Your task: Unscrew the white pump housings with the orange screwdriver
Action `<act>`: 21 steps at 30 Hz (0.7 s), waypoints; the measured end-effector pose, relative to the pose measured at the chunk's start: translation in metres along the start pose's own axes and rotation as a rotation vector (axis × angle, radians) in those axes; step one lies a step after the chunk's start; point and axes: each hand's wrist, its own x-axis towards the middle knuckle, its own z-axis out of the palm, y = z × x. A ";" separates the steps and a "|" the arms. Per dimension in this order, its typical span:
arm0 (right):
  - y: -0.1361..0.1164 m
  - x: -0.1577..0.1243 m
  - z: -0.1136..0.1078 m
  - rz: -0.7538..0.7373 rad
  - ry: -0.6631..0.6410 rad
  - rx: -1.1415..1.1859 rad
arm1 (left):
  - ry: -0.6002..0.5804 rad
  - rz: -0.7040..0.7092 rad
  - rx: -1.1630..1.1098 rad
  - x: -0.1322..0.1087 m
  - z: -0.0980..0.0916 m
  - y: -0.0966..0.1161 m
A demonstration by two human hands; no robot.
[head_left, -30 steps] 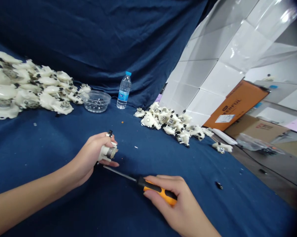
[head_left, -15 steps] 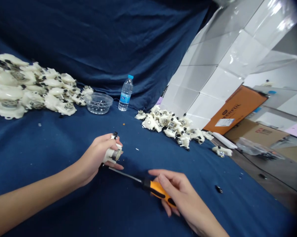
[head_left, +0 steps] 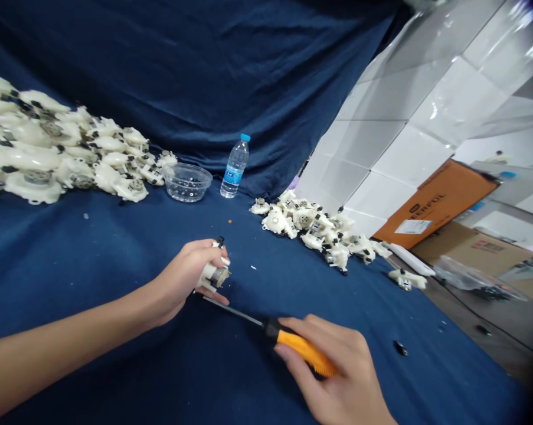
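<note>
Beyond my left hand (head_left: pixel 184 274) the cloth (head_left: pixel 266 289) lies open; fingers (head_left: pixel 206 257) there clamp a white part (head_left: pixel 208 276); my right hand (head_left: pixel 343 357) grips a screwdriver (head_left: pixel 271 329), its tip unclear.

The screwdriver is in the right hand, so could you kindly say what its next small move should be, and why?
Probably a small turn of the screwdriver, with the left hand steadying the white plastic housing: the right hand holds the handle, and the shaft points toward the housing's lower side. Whether the tip is seated cannot be made out.
</note>
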 end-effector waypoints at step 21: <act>0.001 0.005 0.002 -0.200 -0.010 0.073 | 0.025 0.036 -0.099 0.003 -0.006 0.005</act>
